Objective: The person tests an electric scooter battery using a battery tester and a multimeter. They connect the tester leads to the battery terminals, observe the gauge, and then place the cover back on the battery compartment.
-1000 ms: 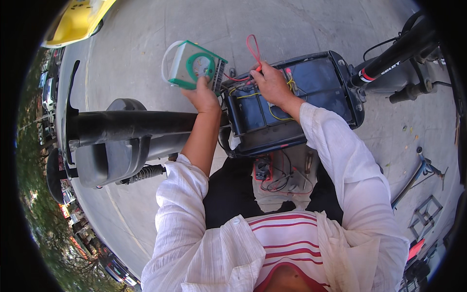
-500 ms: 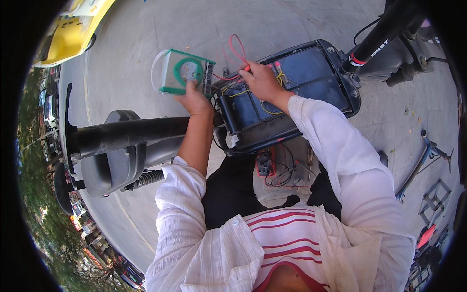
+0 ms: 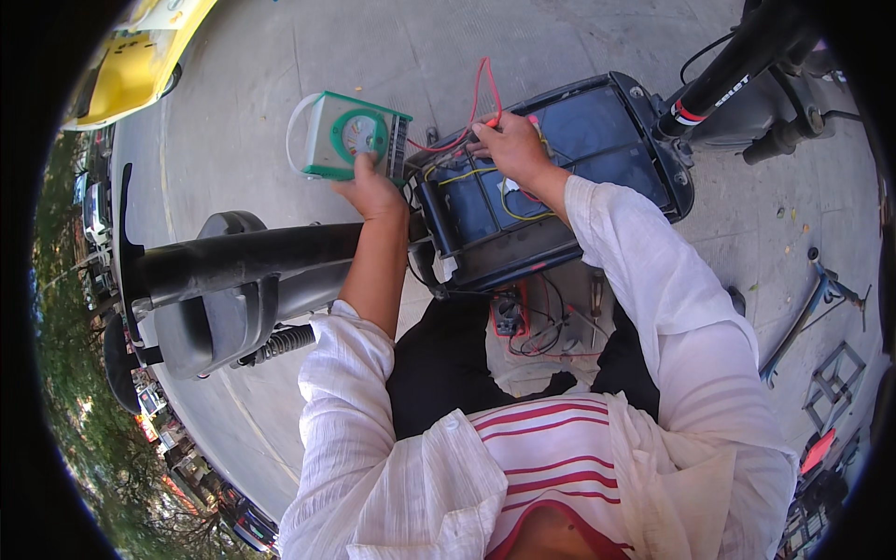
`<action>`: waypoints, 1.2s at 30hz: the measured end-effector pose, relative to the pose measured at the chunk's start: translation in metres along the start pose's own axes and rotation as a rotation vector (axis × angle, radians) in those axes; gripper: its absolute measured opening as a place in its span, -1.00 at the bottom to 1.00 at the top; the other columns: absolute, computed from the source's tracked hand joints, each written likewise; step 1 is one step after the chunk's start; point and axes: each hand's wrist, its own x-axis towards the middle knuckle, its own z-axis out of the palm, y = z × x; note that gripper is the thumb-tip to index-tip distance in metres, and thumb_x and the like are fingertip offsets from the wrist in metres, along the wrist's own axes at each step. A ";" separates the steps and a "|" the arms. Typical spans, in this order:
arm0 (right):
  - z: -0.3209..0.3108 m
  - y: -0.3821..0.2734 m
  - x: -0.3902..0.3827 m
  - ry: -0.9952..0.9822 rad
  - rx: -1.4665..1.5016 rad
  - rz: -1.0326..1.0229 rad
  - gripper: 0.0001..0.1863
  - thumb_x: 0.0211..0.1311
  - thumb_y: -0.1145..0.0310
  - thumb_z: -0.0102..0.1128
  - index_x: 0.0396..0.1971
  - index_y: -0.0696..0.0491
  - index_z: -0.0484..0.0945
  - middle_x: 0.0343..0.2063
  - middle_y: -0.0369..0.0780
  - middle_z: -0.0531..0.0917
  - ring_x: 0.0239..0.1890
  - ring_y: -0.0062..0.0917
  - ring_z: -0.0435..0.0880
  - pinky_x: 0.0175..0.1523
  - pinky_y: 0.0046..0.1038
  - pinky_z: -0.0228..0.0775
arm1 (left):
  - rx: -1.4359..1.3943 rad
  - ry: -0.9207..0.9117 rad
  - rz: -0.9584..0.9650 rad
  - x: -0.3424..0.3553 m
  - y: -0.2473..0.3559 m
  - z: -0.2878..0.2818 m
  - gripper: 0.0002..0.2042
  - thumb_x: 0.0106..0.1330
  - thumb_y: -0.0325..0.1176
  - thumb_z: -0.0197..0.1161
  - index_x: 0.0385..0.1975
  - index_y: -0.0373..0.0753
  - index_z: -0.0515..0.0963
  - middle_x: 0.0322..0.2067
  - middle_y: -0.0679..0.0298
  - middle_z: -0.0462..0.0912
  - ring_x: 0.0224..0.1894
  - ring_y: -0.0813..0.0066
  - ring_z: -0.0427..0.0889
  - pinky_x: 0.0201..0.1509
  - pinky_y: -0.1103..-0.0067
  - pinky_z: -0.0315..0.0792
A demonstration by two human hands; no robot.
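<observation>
My left hand (image 3: 373,193) is closed on the near side of a green and white battery tester (image 3: 328,142) with a round dial, its thumb by the gauge. A pale strap handle curves off the tester's left side. My right hand (image 3: 518,150) pinches a red test probe or clip (image 3: 491,122) over the battery compartment; its tip is hidden. From it a red lead (image 3: 481,84) loops up and back to the tester. Under the hand, dark blue batteries (image 3: 583,124) lie side by side in a black scooter deck (image 3: 509,259), with yellow wires (image 3: 465,175) across them.
Between my knees lie a red multimeter (image 3: 509,315) with tangled leads and a screwdriver-like tool (image 3: 596,294). A black scooter tube (image 3: 252,257) extends left, the steering column (image 3: 723,93) right. A blue metal stand (image 3: 795,322) and grey frame (image 3: 836,380) lie rightward; a yellow vehicle (image 3: 140,70) is far left.
My right hand has moved slightly to the right over the batteries with the red probe, and the lead's loop has shifted right and up. The tester and my left hand have hardly moved.
</observation>
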 end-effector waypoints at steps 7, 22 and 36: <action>0.004 0.006 0.000 0.073 -0.230 -0.194 -0.80 0.26 0.39 0.18 -0.33 0.25 0.57 -0.51 -0.10 0.70 -0.43 -0.46 0.75 -0.31 -0.48 0.55 | 0.030 0.090 -0.035 0.001 -0.003 0.001 -0.50 0.04 -0.49 0.23 0.01 -0.46 0.25 -0.07 0.06 0.47 -0.07 0.27 0.50 0.06 0.40 0.40; 0.008 -0.014 -0.016 0.007 -0.545 -0.381 -0.81 0.22 0.33 0.19 -0.31 0.16 0.58 -0.46 -0.03 0.67 -0.35 -0.16 0.68 -0.23 -0.30 0.48 | 0.013 0.137 -0.111 0.000 -0.001 -0.001 -0.46 0.07 -0.45 0.24 0.05 -0.48 0.22 -0.01 0.00 0.46 -0.03 0.25 0.49 0.13 0.38 0.36; 0.012 -0.019 -0.018 -0.065 -0.660 -0.530 -0.78 0.24 0.29 0.15 -0.34 0.16 0.58 -0.40 0.06 0.64 -0.27 -0.01 0.61 -0.16 -0.11 0.42 | -0.014 0.042 -0.075 0.006 -0.008 -0.006 -0.49 0.04 -0.48 0.23 0.01 -0.38 0.23 -0.07 0.09 0.47 -0.09 0.25 0.52 -0.02 0.37 0.45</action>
